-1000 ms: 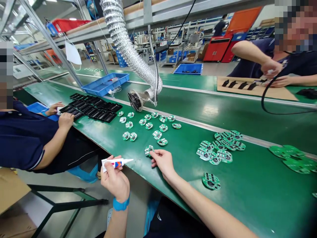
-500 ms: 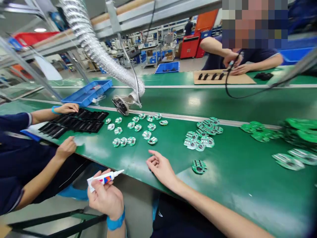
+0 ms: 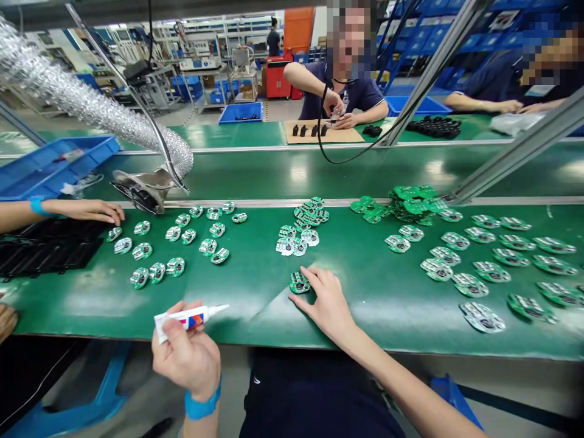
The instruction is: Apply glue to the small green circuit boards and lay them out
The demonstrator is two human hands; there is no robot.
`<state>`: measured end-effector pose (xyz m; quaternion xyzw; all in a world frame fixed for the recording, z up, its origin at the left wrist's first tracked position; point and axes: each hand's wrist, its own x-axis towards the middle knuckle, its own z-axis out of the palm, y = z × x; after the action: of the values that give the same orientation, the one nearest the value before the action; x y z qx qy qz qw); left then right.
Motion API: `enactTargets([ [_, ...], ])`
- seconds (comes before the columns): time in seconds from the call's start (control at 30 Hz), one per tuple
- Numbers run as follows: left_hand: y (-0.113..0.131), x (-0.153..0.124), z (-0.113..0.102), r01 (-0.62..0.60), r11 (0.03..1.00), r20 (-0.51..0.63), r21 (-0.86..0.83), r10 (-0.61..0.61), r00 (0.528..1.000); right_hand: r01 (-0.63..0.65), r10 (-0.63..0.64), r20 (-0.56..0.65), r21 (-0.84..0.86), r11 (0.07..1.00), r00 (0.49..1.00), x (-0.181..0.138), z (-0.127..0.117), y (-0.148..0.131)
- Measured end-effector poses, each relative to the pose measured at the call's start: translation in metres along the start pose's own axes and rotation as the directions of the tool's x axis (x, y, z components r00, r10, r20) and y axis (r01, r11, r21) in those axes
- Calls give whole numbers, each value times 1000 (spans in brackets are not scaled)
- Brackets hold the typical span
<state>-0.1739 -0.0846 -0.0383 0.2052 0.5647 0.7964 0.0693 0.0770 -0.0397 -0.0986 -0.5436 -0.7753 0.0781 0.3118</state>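
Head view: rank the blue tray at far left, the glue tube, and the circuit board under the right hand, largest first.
Blue tray, glue tube, circuit board. The tube is nearer the camera, so that pair is unsure.

A red tool cabinet (image 3: 278,79) stands at twelve o'clock beneath an orange panel (image 3: 297,29). Blue storage racks (image 3: 479,30) rise at one o'clock, and white equipment shelving (image 3: 205,55) lines eleven o'clock, past a grey floor (image 3: 205,115) behind the far green workbench (image 3: 228,137).
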Motion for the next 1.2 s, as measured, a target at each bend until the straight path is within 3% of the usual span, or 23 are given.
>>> enactTargets([
  [0.27,-5,-32,6,77,997,136,16,-78,988,75,-106,100,278,958,989,6,-3,-3],
  [0.4,-12,-50,10,70,994,296,87,-93,951,58,-138,159,428,902,978,4,-4,-10],
  [0.7,-24,-68,12,-232,959,552,163,107,827,92,-184,144,490,867,972,3,-7,-16],
  [0.93,-31,-72,10,-368,920,627,136,208,751,168,-242,100,476,863,965,5,-9,-18],
  [1.2,-33,-67,10,-460,877,629,140,280,725,196,-267,86,477,857,960,5,-11,-19],
])
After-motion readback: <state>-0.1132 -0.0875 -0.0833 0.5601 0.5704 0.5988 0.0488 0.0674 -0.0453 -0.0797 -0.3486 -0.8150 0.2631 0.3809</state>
